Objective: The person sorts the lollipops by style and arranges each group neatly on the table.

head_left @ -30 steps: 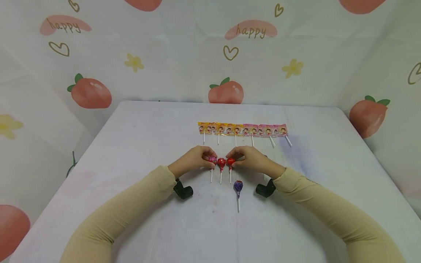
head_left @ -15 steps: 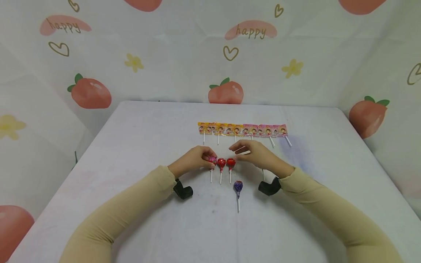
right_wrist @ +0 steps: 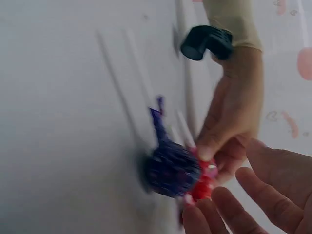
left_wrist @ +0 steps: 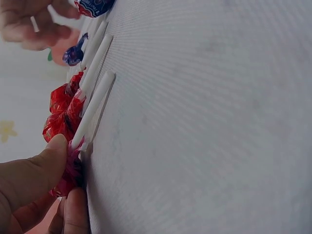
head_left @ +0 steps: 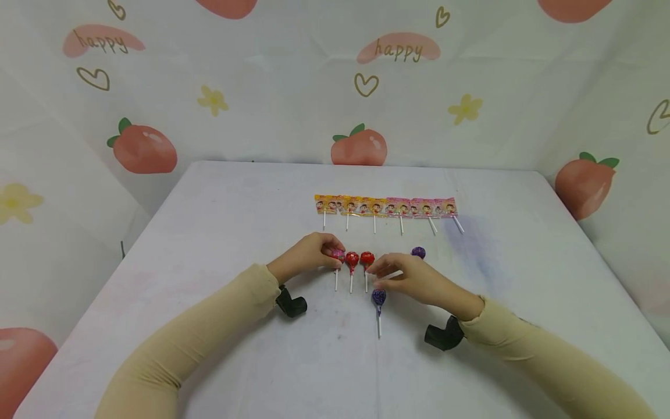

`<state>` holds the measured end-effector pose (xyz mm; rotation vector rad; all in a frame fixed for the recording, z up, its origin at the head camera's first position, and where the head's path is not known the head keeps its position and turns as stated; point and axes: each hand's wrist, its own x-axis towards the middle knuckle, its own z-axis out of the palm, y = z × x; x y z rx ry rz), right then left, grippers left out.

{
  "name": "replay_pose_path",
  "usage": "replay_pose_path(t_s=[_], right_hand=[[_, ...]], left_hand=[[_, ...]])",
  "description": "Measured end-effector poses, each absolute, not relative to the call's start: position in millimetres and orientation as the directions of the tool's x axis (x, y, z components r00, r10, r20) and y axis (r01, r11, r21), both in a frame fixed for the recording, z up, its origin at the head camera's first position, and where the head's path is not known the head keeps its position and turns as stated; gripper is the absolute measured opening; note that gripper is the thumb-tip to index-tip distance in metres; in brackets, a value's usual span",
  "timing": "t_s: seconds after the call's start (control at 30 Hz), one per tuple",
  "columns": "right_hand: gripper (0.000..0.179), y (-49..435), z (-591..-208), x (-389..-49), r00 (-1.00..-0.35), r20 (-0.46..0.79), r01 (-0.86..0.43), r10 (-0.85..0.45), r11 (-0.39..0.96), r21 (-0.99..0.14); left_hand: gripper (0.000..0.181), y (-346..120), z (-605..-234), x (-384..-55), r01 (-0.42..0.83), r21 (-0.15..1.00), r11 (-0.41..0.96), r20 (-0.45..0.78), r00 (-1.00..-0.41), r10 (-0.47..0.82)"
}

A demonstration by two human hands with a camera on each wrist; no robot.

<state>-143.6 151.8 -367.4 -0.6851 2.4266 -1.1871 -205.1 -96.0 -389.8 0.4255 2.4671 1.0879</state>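
My left hand (head_left: 312, 253) pinches a pink-wrapped lollipop (left_wrist: 73, 165) at the left end of a short row, its head lying on the table. Beside it lie a red lollipop (head_left: 352, 259) and a second red lollipop (head_left: 367, 258), sticks pointing toward me. My right hand (head_left: 419, 278), fingers spread and loosely bent, hovers just above and right of a purple lollipop (head_left: 379, 298) lying nearer to me. In the right wrist view the fingers are apart from that purple wrapper. Another purple lollipop (head_left: 418, 252) lies behind my right hand, its stick hidden.
Farther back on the white table (head_left: 251, 203) is a row of flat-packed lollipops, yellow packets (head_left: 350, 205) on the left and pink packets (head_left: 426, 208) on the right. Black wrist cameras (head_left: 291, 304) are worn on both wrists. A printed cloth (head_left: 293, 81) hangs behind the table.
My right hand has let go of the right red lollipop, lifted away, then come toward me to the near purple lollipop. The left hand keeps its place on the pink lollipop.
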Motion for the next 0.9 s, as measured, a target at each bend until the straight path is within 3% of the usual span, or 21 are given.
replay_pose_path(t_s=[0.27, 0.6, 0.9], right_hand=[[0.028, 154, -385, -133, -0.815, -0.135, -0.233, -0.563, 0.532, -0.814], [0.024, 154, -390, -131, -0.812, -0.094, -0.302, -0.576, 0.552, -0.777], [0.027, 164, -371, -149, -0.866, -0.096, -0.246, -0.491, 0.585, -0.773]], left_hand=[[0.028, -95, -389, -205, 0.097, 0.745, 0.660, -0.259, -0.870, 0.420], [0.030, -96, -390, -205, 0.107, 0.744, 0.660, -0.252, -0.869, 0.426], [0.029, -96, -390, -206, 0.107, 0.747, 0.657, -0.249, -0.871, 0.424]])
